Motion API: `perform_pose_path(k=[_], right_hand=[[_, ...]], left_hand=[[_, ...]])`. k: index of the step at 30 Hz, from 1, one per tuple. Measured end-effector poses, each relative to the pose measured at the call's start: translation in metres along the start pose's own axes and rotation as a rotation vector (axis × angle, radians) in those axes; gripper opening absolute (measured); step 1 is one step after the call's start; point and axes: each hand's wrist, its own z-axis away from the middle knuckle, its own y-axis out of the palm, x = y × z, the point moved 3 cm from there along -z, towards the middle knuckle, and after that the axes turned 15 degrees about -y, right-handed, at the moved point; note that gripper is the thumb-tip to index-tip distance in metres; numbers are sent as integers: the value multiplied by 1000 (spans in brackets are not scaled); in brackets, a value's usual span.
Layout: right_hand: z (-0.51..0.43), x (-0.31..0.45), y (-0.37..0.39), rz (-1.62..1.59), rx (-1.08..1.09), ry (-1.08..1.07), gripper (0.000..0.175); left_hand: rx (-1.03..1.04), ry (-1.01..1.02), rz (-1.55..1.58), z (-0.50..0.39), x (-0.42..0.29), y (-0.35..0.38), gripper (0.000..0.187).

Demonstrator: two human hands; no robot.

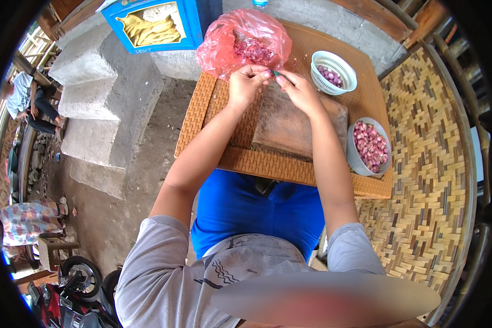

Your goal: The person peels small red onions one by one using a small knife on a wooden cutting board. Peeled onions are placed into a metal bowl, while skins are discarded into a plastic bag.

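Observation:
My left hand [248, 84] pinches a small purple shallot [269, 72], mostly covered by the fingers. In my right hand [297, 88] is a small tool with a green handle [276, 74], probably a paring knife; its blade is hidden. Both hands meet over the near edge of a pink plastic bag [217, 49], which lies open with shallot skins [254, 49] inside. Below them a worn wooden cutting board [287, 127] lies on the table. Peeled shallots [330, 76] sit in a pale green slotted basket [346, 69]. Unpeeled shallots [370, 145] fill a grey bowl [354, 162].
The brown rattan-patterned table [266, 164] stands against a concrete ledge [344, 20]. Behind it on the left is a blue box [197, 28] with a picture on it. A woven bamboo wall [426, 143] borders the right. Concrete steps [90, 102], a seated person [28, 98] and a motorcycle [69, 291] are left.

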Motion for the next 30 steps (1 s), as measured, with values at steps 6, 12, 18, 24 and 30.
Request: perform_pose_path(k=[6, 12, 18, 24, 30], right_hand=[[0, 9, -2, 15, 14, 5, 52], [0, 8, -1, -4, 2, 3, 51], [1, 10, -3, -1, 14, 26, 50], [1, 11, -5, 25, 13, 5, 50], [2, 13, -8, 50, -1, 3, 49]], left_hand=[[5, -23, -54, -4, 4, -2, 24], [33, -8, -59, -6, 6, -3, 24], [56, 0, -68, -7, 6, -4, 24], [75, 8, -45, -7, 7, -3, 22], [102, 9, -14, -8, 7, -2, 22]])
